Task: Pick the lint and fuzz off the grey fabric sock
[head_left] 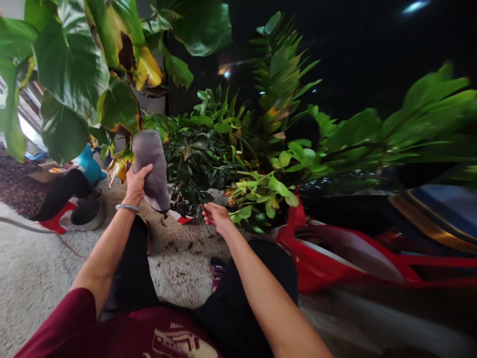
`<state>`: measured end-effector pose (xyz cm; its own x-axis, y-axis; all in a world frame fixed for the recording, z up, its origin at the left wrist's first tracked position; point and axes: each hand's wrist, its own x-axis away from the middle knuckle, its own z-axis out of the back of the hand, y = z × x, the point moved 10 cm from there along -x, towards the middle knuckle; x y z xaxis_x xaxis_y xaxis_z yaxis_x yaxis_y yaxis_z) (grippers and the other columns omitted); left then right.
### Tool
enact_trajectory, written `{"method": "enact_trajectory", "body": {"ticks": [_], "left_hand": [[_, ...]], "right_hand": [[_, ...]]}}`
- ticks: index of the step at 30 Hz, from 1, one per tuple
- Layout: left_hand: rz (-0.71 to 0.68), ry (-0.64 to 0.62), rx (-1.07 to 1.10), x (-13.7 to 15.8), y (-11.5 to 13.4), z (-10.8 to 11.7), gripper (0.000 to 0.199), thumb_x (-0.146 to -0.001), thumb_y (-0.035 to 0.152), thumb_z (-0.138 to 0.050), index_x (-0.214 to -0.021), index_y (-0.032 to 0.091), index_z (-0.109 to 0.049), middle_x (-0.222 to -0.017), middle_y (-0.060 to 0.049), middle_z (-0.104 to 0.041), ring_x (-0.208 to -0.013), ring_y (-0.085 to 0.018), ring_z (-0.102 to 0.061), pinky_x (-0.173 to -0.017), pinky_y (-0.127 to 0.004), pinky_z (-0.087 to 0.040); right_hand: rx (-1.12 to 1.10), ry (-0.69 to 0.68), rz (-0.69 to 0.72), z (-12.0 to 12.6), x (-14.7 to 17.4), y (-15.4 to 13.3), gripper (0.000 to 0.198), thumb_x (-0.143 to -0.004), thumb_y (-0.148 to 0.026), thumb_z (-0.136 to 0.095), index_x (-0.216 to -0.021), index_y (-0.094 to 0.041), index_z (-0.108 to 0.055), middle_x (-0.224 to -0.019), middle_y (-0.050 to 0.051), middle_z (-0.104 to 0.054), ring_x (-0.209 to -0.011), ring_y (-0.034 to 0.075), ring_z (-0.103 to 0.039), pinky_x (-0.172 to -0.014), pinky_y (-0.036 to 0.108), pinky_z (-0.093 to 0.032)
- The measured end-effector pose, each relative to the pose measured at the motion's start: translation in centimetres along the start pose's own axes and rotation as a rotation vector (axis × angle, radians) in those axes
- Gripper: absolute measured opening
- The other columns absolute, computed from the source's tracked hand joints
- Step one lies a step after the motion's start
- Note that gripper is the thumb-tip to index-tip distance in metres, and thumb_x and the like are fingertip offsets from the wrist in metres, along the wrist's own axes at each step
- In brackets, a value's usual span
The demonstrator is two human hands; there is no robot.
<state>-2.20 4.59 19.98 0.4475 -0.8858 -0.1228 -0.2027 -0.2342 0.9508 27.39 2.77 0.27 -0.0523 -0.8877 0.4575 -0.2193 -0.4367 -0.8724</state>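
My left hand (pixel 137 183) is closed around the side of a smooth grey oblong thing with rounded ends (pixel 152 166), thumb lying across its face. It is held upright in front of the plants, and I cannot tell its exact kind. My right hand (pixel 217 216) is pinched at the lower edge of a bushy plant with dark green leaves (pixel 192 164). Its fingertips meet by the lowest leaves; what they hold, if anything, is too small to make out. Just left of that hand, a red and white edge (pixel 181 217) shows under the plant.
Large-leaved foliage (pixel 70 64), partly yellowed, hangs at upper left. A red bag-like item (pixel 335 253) lies at right. On the left, a seated person's leg (pixel 65 194) is near a dark bowl (pixel 88 215) and red stool (pixel 61 219). Dry bits litter the concrete floor (pixel 182 271).
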Motion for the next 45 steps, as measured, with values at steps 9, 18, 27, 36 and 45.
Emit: {"method": "enact_trajectory", "body": {"ticks": [9, 18, 27, 36, 45], "left_hand": [[0.538, -0.057, -0.143, 9.7, -12.6, 3.9, 0.035, -0.045, 0.027, -0.086, -0.073, 0.017, -0.069, -0.064, -0.002, -0.07, -0.056, -0.018, -0.063, -0.055, -0.031, -0.052], [-0.015, -0.093, -0.016, 2.2, -0.1, -2.1, 0.05, -0.05, 0.032, -0.09, -0.095, 0.018, -0.073, -0.085, -0.002, -0.074, -0.078, -0.02, -0.069, -0.073, -0.03, -0.056], [0.488, -0.173, -0.197, 11.6, -13.8, 1.5, 0.026, -0.055, 0.029, -0.086, -0.074, 0.021, -0.069, -0.065, -0.002, -0.067, -0.059, -0.021, -0.062, -0.058, -0.034, -0.05], [-0.004, -0.128, 0.008, 3.9, -0.6, -4.6, 0.049, -0.053, 0.032, -0.088, -0.097, 0.019, -0.07, -0.088, -0.002, -0.074, -0.083, -0.021, -0.068, -0.075, -0.03, -0.055], [0.424, 0.098, -0.049, 9.8, -12.5, 0.1, 0.032, -0.06, 0.03, -0.081, -0.085, 0.022, -0.062, -0.078, -0.001, -0.069, -0.076, -0.023, -0.068, -0.07, -0.035, -0.056]], "right_hand": [[0.006, 0.017, 0.01, 0.9, 0.3, 0.1, 0.008, -0.086, -0.021, -0.069, -0.086, -0.014, -0.074, -0.051, -0.002, -0.063, -0.036, 0.008, -0.05, -0.035, 0.017, -0.039], [0.009, -0.001, 0.01, -0.1, -0.1, 0.2, 0.009, -0.083, -0.023, -0.072, -0.078, -0.016, -0.07, -0.05, -0.003, -0.061, -0.035, 0.008, -0.048, -0.035, 0.017, -0.038], [0.032, 0.016, 0.006, 0.4, -0.3, 0.6, 0.007, -0.085, -0.021, -0.07, -0.08, -0.017, -0.071, -0.051, -0.002, -0.063, -0.036, 0.009, -0.051, -0.035, 0.018, -0.038], [0.004, -0.007, 0.01, -0.2, 0.0, 0.3, 0.007, -0.084, -0.021, -0.069, -0.08, -0.015, -0.069, -0.049, -0.004, -0.06, -0.034, 0.007, -0.048, -0.034, 0.016, -0.036], [-0.019, 0.007, 0.021, 1.4, 0.4, -0.4, 0.007, -0.084, -0.023, -0.071, -0.081, -0.017, -0.072, -0.052, -0.003, -0.063, -0.036, 0.009, -0.05, -0.035, 0.018, -0.038]]}}
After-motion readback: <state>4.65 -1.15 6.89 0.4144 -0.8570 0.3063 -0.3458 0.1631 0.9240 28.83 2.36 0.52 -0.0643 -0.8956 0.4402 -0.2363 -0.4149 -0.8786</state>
